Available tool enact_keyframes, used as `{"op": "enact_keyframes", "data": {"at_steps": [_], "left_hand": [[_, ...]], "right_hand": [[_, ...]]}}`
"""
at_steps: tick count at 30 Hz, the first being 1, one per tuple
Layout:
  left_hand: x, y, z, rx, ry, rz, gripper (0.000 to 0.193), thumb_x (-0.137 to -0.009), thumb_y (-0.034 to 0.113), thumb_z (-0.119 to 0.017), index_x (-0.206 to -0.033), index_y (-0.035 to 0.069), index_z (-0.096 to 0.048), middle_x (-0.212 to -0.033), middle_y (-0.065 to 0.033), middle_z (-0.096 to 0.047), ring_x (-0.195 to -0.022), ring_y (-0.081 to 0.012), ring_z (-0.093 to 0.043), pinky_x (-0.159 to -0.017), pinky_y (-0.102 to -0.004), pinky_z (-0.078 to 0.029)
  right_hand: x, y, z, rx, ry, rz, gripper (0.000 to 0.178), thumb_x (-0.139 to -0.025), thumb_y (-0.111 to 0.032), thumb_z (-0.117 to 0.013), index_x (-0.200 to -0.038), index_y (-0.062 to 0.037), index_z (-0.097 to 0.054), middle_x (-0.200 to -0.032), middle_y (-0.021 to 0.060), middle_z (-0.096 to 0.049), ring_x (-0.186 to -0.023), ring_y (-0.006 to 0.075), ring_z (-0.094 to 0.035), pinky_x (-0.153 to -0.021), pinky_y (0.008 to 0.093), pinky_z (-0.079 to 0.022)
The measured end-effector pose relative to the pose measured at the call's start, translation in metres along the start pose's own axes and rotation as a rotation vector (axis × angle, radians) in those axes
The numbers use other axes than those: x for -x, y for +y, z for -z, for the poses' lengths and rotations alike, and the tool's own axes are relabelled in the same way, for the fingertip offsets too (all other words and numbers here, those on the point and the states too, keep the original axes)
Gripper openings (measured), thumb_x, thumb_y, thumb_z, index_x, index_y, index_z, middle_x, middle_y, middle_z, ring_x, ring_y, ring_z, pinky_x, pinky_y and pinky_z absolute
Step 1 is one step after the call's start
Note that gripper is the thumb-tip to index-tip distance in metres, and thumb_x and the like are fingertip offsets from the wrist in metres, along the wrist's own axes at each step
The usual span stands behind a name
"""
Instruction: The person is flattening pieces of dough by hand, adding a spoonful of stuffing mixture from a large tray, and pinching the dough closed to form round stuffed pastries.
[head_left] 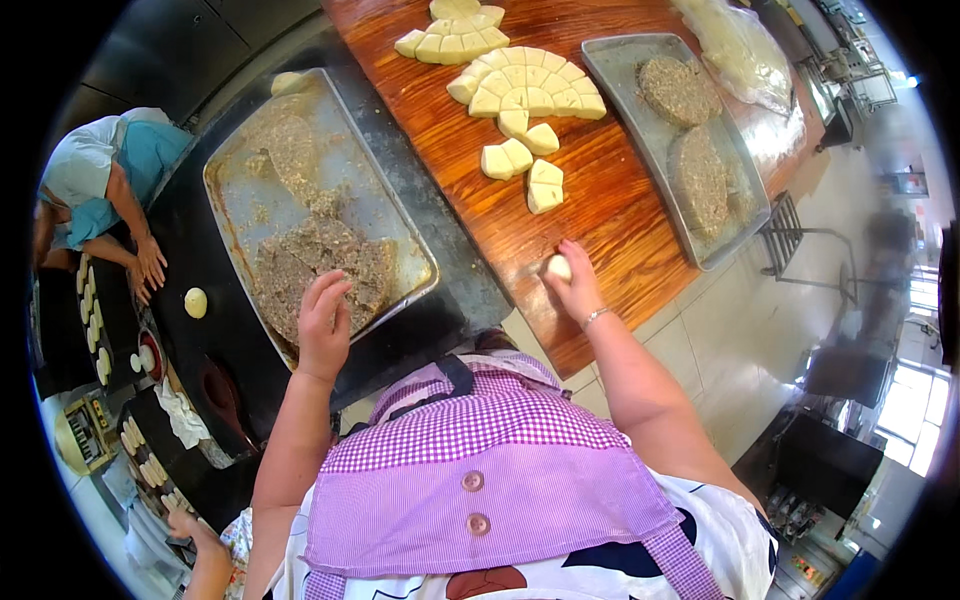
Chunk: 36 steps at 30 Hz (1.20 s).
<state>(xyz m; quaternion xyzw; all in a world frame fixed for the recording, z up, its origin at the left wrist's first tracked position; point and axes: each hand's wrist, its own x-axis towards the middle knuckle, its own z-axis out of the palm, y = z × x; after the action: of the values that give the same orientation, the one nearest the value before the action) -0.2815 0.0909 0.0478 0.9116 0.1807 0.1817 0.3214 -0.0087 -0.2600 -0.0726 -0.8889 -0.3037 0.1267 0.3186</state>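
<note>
At the near end of the wooden table (625,215), right hand (578,287): thumb and fingers bent inward, gripping one small dough piece (559,267); a bracelet (596,317) encircles the wrist.
Dough piece, position: near end of the wooden table, partly covered by the right-hand fingers; whether it also rests on the wood cannot be told.
Left hand (323,325): beyond the left edge of the wooden table, over the near part of a filling tray (222,185); fingers loosely curled, about half open; grip contents and contact with the filling cannot be told.
Filling tray, position: left of the wooden table, on a dark counter (225,345); carries a brown-grey filling mound (300,265) at the near end and a paler, smeared mound (290,150) farther off.
Dough fan (530,85): far half of the wooden table; pale cut pieces set side by side in an arc, with a smaller cut group (455,40) beyond.
Loose dough pieces (545,187): middle of the wooden table, between the fan and the right hand.
Second tray (655,150): right side of the wooden table; holds two flattened filling mounds (698,180).
Plastic bag (740,50): far right part of the wooden table, beside the second tray.
Dough ball (196,303): well left of the wooden table, on the dark counter.
Co-worker's hands (148,265): far left of the wooden table, at the dark counter.
</note>
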Motion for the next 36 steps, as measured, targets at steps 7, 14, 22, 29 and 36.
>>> {"op": "enact_keyframes", "data": {"at_steps": [7, 14, 22, 29, 36], "left_hand": [[0.002, 0.015, -0.017, 0.059, -0.110, 0.044, 0.031, -0.084, -0.006, -0.060, -0.113, 0.003, -0.063, -0.124, -0.0151, -0.061, -0.118, -0.0347, -0.057, -0.101, -0.0413, -0.045], [0.002, 0.010, -0.022, 0.114, -0.211, 0.098, 0.028, -0.085, -0.007, -0.058, -0.110, 0.004, -0.065, -0.121, -0.0153, -0.062, -0.114, -0.0348, -0.059, -0.097, -0.0398, -0.048], [0.008, 0.009, -0.006, 0.167, -0.179, 0.049, 0.026, -0.084, -0.008, -0.057, -0.107, 0.003, -0.065, -0.117, -0.0156, -0.063, -0.111, -0.0351, -0.060, -0.094, -0.0395, -0.049], [0.024, -0.002, -0.001, 0.162, -0.241, 0.079, 0.027, -0.086, -0.011, -0.055, -0.108, 0.002, -0.064, -0.118, -0.0152, -0.062, -0.112, -0.0329, -0.060, -0.096, -0.0371, -0.047], [0.012, 0.007, -0.012, 0.218, -0.277, 0.012, 0.025, -0.086, -0.010, -0.056, -0.106, 0.001, -0.065, -0.117, -0.0149, -0.063, -0.111, -0.0320, -0.061, -0.095, -0.0363, -0.048]], "right_hand": [[-0.028, -0.045, 0.041, 0.285, -0.083, -0.195, 0.079, -0.095, -0.042, -0.056, -0.154, -0.0034, -0.022, -0.162, 0.0205, -0.014, -0.151, 0.0352, -0.009, -0.122, 0.0490, -0.010], [-0.040, -0.074, -0.006, 0.612, -0.178, -0.268, 0.076, -0.096, -0.053, -0.045, -0.153, -0.0068, -0.027, -0.162, 0.0167, -0.017, -0.150, 0.0358, -0.012, -0.121, 0.0519, -0.012], [-0.042, -0.019, -0.022, 0.402, 0.006, -0.470, 0.074, -0.097, -0.049, -0.043, -0.155, -0.0070, -0.023, -0.163, 0.0157, -0.016, -0.151, 0.0356, -0.010, -0.121, 0.0534, -0.011], [-0.026, -0.052, -0.027, 0.545, -0.079, -0.208, 0.072, -0.096, -0.045, -0.049, -0.155, -0.0101, -0.026, -0.163, 0.0135, -0.015, -0.151, 0.0339, -0.011, -0.121, 0.0524, -0.013], [-0.011, -0.044, -0.028, 0.438, 0.001, -0.185, 0.070, -0.095, -0.037, -0.055, -0.151, -0.0046, -0.029, -0.160, 0.0188, -0.020, -0.149, 0.0376, -0.014, -0.121, 0.0506, -0.015]]}}
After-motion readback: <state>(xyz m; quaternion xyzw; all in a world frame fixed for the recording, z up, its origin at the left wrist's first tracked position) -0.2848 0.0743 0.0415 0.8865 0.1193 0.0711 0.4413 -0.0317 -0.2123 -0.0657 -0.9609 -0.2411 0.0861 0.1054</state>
